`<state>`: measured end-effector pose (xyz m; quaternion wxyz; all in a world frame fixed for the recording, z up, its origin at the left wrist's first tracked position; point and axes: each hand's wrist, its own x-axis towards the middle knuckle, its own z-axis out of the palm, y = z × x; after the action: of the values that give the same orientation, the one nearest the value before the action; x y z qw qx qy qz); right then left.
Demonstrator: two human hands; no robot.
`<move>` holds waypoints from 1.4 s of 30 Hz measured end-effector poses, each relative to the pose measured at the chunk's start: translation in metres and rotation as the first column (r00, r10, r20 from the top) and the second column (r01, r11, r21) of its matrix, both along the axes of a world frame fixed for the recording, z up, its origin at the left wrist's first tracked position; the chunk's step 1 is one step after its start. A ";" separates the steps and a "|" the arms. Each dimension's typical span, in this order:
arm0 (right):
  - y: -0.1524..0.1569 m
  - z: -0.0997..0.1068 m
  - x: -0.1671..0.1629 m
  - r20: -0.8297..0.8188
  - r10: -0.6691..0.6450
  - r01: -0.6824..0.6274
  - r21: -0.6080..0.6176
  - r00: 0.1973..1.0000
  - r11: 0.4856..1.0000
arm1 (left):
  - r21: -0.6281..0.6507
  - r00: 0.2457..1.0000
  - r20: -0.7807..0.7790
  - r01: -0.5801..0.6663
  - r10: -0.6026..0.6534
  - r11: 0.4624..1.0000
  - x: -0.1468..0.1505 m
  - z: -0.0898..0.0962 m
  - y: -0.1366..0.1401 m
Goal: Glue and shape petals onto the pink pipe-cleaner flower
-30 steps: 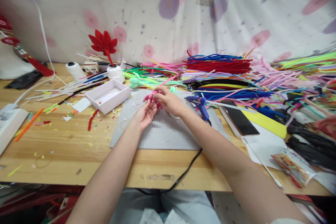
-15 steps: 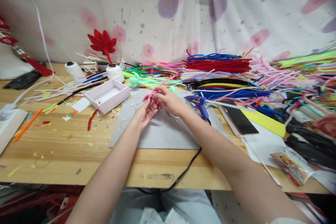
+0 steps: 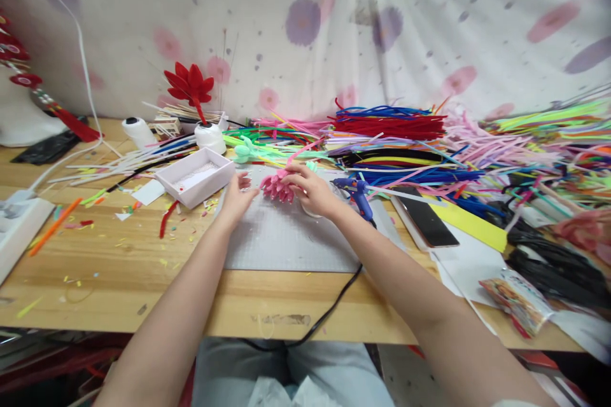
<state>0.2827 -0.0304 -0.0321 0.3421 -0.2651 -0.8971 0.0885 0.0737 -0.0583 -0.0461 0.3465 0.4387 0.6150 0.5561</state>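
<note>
The right hand [image 3: 316, 191] grasps a pink flower [image 3: 277, 187] in its fingers, over the far part of the grey mat [image 3: 291, 245]. Above the mat's left side, the left hand [image 3: 235, 202] hovers with its fingers parted and released. A blue glue gun [image 3: 359, 192] lies at the mat's right; a white box [image 3: 206, 188] sits left of it.

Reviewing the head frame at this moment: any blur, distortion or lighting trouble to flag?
Head view: wide-angle stretching toward the edges, with the printed packet looking smeared; head view: darkening in the upper right corner; head view: fairly even light, no harsh shadow on the grey mat; head view: pink flower readable, though fine finger detail on both hands is soft.
</note>
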 end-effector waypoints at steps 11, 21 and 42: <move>-0.016 -0.001 0.012 -0.287 -0.109 0.001 -0.352 0.952 0.936 | 0.013 0.839 -0.386 0.421 -0.383 0.907 0.009 -0.008 0.031; 0.013 0.020 0.002 -0.412 -0.645 -0.258 -0.910 0.644 0.324 | 0.158 0.751 -0.606 0.438 -0.263 0.885 0.018 0.041 0.030; 0.037 0.038 -0.021 -0.636 -0.602 -0.403 -0.772 0.483 0.492 | 0.341 0.454 -0.891 0.671 -0.001 0.659 0.028 0.065 -0.006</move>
<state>0.2618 0.0066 0.0056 0.5658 -0.3757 -0.3941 0.6192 0.1020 -0.0647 0.0191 -0.0578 0.8602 0.3519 0.3645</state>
